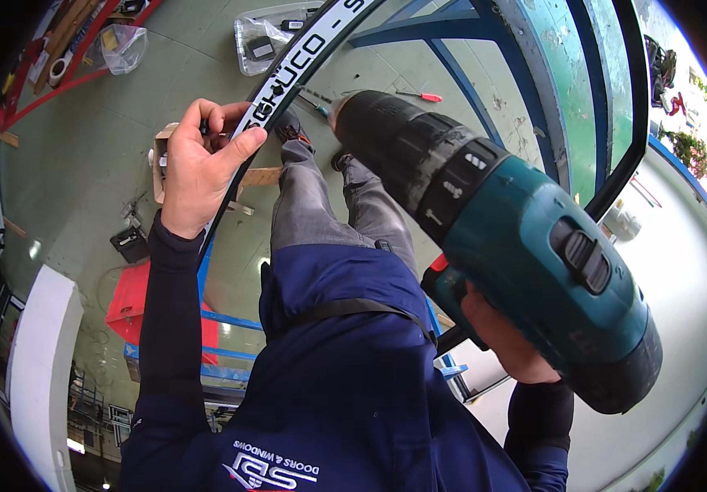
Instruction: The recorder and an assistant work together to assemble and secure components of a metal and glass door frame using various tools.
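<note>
A teal and black cordless drill [534, 254] fills the right half of the view, and my right hand [513, 336] is wrapped round its handle. Its thin bit points left at a dark frame profile [243, 176] with white printed film along its face. The bit's tip appears close to the profile; whether it touches cannot be told. My left hand [202, 164] is closed at the profile's left edge, thumb and forefinger against it. Something small and dark shows between its curled fingers, too hidden to name.
Blue metal stand legs [460, 82] and a glass pane [550, 74] stand at the upper right. On the floor lie a clear plastic bin [247, 57] with black parts, a red-handled tool [431, 97], a cardboard box [161, 164] and a red container [128, 303].
</note>
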Motion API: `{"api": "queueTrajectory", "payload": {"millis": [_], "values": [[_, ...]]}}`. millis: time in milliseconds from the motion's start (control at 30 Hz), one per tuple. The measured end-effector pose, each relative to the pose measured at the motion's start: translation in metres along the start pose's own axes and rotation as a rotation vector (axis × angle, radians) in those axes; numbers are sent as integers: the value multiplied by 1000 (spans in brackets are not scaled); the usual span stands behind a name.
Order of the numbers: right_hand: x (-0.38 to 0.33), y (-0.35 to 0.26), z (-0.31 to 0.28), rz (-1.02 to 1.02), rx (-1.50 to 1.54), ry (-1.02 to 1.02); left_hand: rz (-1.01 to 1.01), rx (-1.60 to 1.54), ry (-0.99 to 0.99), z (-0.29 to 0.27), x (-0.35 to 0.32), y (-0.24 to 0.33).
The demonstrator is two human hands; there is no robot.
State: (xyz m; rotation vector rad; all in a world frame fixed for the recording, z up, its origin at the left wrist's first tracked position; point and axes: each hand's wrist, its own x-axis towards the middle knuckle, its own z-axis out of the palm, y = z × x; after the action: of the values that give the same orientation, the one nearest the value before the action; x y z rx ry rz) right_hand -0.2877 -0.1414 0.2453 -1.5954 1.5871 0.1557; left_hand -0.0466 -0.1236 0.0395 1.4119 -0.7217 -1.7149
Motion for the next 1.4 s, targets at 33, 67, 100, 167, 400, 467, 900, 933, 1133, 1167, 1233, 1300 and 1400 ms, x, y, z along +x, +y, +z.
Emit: {"api": "queueTrajectory", "payload": {"millis": [33, 67, 100, 167, 400, 467, 900, 933, 1133, 1167, 1233, 1300, 1400], "values": [[3, -2, 3, 6, 9, 5, -2, 7, -3, 1, 1, 1], [12, -4, 6, 10, 18, 9, -2, 18, -7, 1, 2, 1], [18, -6, 9, 12, 25, 10, -2, 28, -8, 0, 2, 2], [18, -6, 7, 25, 28, 23, -2, 17, -17, 5, 5, 4], [18, -4, 13, 23, 26, 30, 4, 51, -8, 5, 6, 3], [20, 0, 18, 4, 25, 17, 11, 38, 17, 1, 2, 2], [-7, -17, -2, -89, -309, -16, 89, 106, 25, -4, 5, -6], [-6, -17, -3, -91, -312, -19, 88, 104, 29, -4, 5, -6], [-2, -13, -4, -366, -724, -50, 93, 111, 39, -3, 4, -5], [-1, -11, -4, -414, -792, -56, 85, 97, 41, -2, 4, -6], [3, -13, -3, -466, -863, -65, 77, 80, 47, -2, 3, -5], [10, -23, 0, -323, -629, -55, 74, 48, 31, -2, 2, -1], [13, -28, 1, -327, -643, -61, 62, 40, 23, -2, 2, 1]]}}
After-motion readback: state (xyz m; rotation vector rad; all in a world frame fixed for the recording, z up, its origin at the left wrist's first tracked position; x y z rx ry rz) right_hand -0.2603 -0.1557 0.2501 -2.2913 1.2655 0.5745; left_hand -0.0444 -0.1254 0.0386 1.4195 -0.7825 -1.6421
